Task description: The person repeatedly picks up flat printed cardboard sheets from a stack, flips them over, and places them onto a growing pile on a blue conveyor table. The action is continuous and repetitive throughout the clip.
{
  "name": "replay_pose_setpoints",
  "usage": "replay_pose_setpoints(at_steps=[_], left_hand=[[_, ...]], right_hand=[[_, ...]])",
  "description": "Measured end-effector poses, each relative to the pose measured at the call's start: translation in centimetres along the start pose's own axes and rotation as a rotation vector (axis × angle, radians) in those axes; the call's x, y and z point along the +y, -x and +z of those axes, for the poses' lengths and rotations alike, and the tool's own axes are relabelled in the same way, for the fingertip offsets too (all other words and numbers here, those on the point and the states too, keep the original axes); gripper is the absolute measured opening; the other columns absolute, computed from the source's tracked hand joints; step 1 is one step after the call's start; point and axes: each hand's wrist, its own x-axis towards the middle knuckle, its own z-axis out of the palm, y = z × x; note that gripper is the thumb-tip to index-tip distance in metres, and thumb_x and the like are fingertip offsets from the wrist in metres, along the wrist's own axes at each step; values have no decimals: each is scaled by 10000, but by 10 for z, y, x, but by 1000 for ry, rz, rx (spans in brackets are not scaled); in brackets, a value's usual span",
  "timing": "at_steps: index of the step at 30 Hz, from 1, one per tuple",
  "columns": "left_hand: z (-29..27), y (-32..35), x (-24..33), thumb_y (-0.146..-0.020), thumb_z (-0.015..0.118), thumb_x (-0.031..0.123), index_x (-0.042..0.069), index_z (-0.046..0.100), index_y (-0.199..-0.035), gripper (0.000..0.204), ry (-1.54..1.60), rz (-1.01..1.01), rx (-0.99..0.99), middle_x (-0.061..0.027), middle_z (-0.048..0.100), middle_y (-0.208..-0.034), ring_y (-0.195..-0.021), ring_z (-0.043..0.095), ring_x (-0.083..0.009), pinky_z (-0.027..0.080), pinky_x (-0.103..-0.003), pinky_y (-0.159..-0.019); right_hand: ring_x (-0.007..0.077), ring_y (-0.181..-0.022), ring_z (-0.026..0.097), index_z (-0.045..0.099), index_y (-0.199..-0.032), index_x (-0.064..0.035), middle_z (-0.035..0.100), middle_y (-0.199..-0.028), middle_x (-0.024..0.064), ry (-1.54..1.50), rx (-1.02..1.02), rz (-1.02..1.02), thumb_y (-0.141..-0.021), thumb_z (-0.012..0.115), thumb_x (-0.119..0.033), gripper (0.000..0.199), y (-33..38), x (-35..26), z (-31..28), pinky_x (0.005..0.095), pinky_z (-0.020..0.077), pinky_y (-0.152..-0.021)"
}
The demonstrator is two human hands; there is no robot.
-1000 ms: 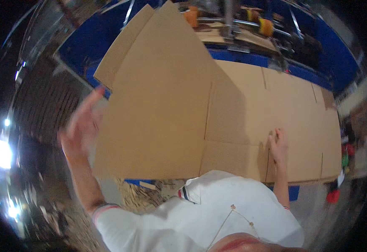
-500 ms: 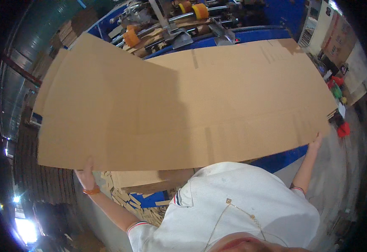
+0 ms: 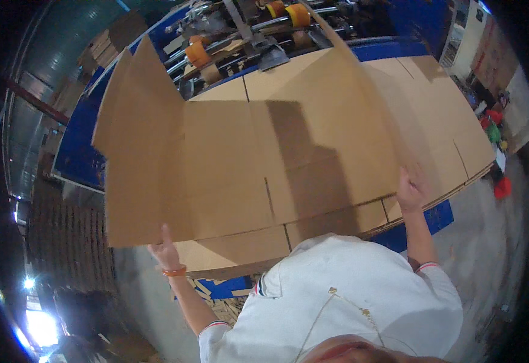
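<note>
While the sheet (image 3: pixel 228 169) lies over the stack (image 3: pixel 452 109), both its end panels stand bent upward, the left one reaching past the stack's left side. At the stack's near left corner, the left hand (image 3: pixel 165 253) pinches the sheet's near edge, one digit up over its face and the other fingers hidden beneath. Above the stack's right half, the right hand (image 3: pixel 412 190) is half open at the near corner of the raised right panel; blurred, so whether it grips cannot be told. Orange rollers (image 3: pixel 298 15) sit beyond the stack's far edge, and offcuts (image 3: pixel 222 310) lie below its near left side.
</note>
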Motion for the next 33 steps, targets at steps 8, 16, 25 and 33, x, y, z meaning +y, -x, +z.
replay_pose_setpoints(at_steps=[8,16,25,33], left_hand=[[112,56,33,-645,513,-155,79,576,-1314,711,-166,575,-473,-146,506,-1399,-1329,443,-327,274,-465,-1131],[145,88,13,-618,577,-99,170,618,-1269,705,-420,618,-774,-113,509,-1400,-1330,417,-373,263,-584,-1100],[184,36,-8,-676,528,-124,180,602,-1288,688,-419,657,-720,-95,533,-1377,-1321,432,-358,258,-578,-1104],[275,-64,-16,-758,557,-34,202,539,-1336,625,-596,660,-640,-59,495,-1410,-1333,422,-270,260,-575,-1105]], right_hand=[[320,-1224,551,538,-1306,9,578,-1297,199,-6,-308,-263,-652,554,67,657,-45,-4,31,369,447,-1003],[362,-1170,560,578,-1247,-70,571,-1271,205,379,-887,-710,-682,726,-190,596,8,-25,60,458,465,-983],[331,-1179,555,576,-1265,-147,566,-1287,176,401,-795,-770,-750,685,-280,543,-10,11,112,415,477,-972],[299,-1220,518,542,-1316,-161,534,-1342,115,386,-606,-747,-804,671,-225,532,-81,68,227,414,436,-1014]])
